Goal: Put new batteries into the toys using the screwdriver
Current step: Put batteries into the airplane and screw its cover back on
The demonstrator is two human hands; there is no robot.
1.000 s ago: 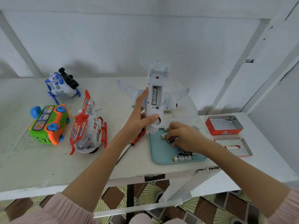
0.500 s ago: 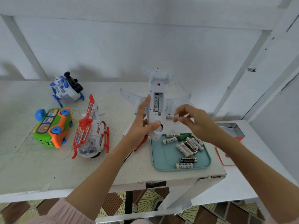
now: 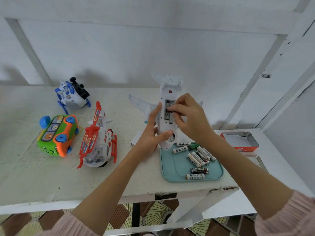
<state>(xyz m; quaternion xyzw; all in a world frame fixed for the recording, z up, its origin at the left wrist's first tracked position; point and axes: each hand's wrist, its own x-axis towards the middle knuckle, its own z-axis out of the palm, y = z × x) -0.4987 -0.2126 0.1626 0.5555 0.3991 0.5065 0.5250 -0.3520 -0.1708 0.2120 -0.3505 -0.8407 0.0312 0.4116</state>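
White plane (image 3: pixel 167 92) mid-frame: our left hand (image 3: pixel 151 133) grips its body, our right hand (image 3: pixel 189 120) pinches a battery (image 3: pixel 169 111) at the open compartment.

Four toys (image 3: pixel 168 106) sit on the table, and two hands (image 3: pixel 151 133) are at work. One teal tray (image 3: pixel 172 167) holds roughly ten batteries (image 3: pixel 197 170), though some overlap. Two tins (image 3: pixel 245 142) stand beside it.
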